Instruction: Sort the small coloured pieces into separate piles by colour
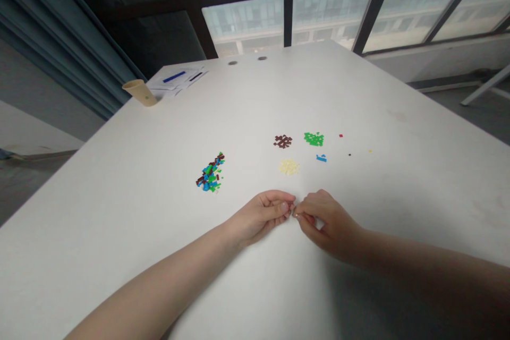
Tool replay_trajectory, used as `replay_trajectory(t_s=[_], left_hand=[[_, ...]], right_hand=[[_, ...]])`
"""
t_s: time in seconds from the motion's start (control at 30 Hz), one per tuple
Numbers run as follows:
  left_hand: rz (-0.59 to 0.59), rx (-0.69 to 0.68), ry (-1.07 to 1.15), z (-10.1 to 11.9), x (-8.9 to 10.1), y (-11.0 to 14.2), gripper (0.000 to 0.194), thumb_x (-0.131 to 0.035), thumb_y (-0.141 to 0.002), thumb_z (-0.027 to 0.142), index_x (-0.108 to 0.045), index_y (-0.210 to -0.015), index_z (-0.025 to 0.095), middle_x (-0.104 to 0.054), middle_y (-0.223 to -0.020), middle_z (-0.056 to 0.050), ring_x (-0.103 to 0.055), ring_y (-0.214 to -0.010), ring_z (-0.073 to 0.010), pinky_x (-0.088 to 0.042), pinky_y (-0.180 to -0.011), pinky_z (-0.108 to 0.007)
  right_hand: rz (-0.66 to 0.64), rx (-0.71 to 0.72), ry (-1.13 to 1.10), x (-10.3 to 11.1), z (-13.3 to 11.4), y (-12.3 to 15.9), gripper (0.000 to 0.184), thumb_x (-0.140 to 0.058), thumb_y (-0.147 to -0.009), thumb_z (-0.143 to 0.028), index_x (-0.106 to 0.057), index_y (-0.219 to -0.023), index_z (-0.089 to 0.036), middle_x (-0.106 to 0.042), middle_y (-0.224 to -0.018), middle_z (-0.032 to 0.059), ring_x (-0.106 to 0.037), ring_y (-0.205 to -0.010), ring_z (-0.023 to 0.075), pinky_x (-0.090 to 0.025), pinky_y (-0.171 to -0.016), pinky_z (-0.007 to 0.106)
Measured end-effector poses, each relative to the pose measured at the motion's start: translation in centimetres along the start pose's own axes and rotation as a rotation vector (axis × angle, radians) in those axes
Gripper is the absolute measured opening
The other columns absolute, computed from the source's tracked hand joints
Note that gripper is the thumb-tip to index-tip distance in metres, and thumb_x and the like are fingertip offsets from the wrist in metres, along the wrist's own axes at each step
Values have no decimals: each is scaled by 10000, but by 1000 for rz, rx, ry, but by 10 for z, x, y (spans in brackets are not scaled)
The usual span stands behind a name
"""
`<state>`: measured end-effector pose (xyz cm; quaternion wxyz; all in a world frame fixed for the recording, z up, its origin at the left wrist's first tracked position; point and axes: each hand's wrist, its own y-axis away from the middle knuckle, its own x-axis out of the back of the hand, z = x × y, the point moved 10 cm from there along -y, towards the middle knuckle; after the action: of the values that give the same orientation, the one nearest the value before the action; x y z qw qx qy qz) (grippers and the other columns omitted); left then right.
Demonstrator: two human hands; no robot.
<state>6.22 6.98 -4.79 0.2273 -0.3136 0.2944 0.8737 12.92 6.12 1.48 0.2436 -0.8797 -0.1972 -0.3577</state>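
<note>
Left hand [258, 216] and right hand [326, 226] met at the fingertips over the table [119, 223]; each grip was clenched, any held piece hidden; mixed tiny bricks [210, 173] lay left; brown bricks [282, 141], green bricks [314, 139], cream bricks [289, 167] and blue bricks [321, 158] lay ahead.

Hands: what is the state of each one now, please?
Left hand: closed; holding cannot be told.
Right hand: closed in a pinch; holding cannot be told.

Left hand [258, 217], right hand [326, 226], fingertips meeting above white table [119, 223], small brick piles [210, 173] beyond
</note>
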Motion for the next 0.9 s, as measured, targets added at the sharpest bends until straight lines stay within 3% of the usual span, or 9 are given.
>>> replay_trajectory(t_s=[0.47, 0.77, 0.9], left_hand=[[30, -110, -174, 9, 8, -2, 179, -733, -617, 203, -661, -771, 146, -615, -651, 13, -523, -621, -58, -358, -644, -197], [6, -168, -280, 15, 3, -3, 160, -707, -648, 208, -619, -766, 143, -605, -650, 13, -513, -616, -64, -352, -631, -196], [-22, -174, -352, 16, -3, -2, 161, -699, -654, 204, -586, -749, 139, -600, -657, 13, -526, -635, -74, -363, -644, -201]], right_hand=[[35, -40, 13, 6, 3, 0, 123, -454, -762, -130, -526, -676, -181, -469, -564, -31, -409, -575, 109, -265, -625, 272], [239, 15, -76, 28, -2, 1, 70, -527, -776, -176, -565, -830, -198, -542, -667, -13, -485, -653, 121, -340, -663, 273], [256, 43, -86, 28, -2, 2, 82, -539, -784, -191, -582, -851, -207, -577, -688, -4, -512, -677, 131, -364, -670, 278]])
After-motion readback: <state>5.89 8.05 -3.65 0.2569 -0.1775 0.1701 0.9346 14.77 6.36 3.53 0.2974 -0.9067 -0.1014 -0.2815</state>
